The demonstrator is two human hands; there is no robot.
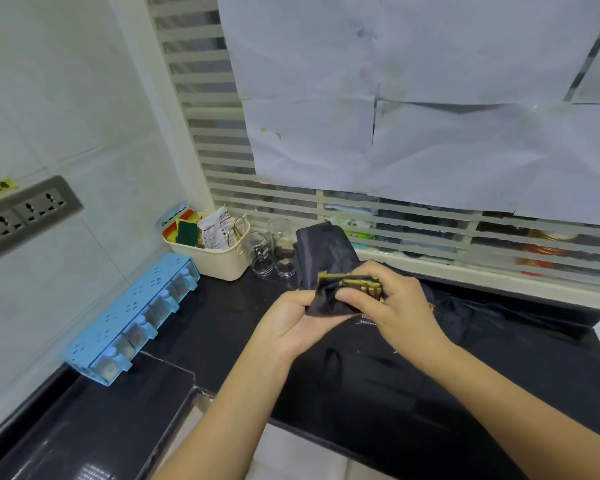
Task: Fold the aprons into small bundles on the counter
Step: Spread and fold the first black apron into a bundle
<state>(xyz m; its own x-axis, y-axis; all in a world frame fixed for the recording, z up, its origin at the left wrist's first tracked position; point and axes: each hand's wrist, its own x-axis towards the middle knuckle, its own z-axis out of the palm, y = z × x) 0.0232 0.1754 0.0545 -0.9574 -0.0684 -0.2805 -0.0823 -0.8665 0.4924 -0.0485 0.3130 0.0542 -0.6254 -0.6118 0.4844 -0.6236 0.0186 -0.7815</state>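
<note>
Two grips hold the apron: your left hand beneath, right hand atop; slack trails toward four o'clock, nearer your right.

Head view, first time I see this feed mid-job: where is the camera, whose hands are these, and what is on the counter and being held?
No machine here: the camera sits on a person's head, looking down at their bare hands. The left grip and right grip both pinch a small dark apron bundle with yellow trim, over the black counter. More dark cloth lies spread to the right. Further back stand a cream basket and clear glasses; a blue spice rack sits at the left.
</note>
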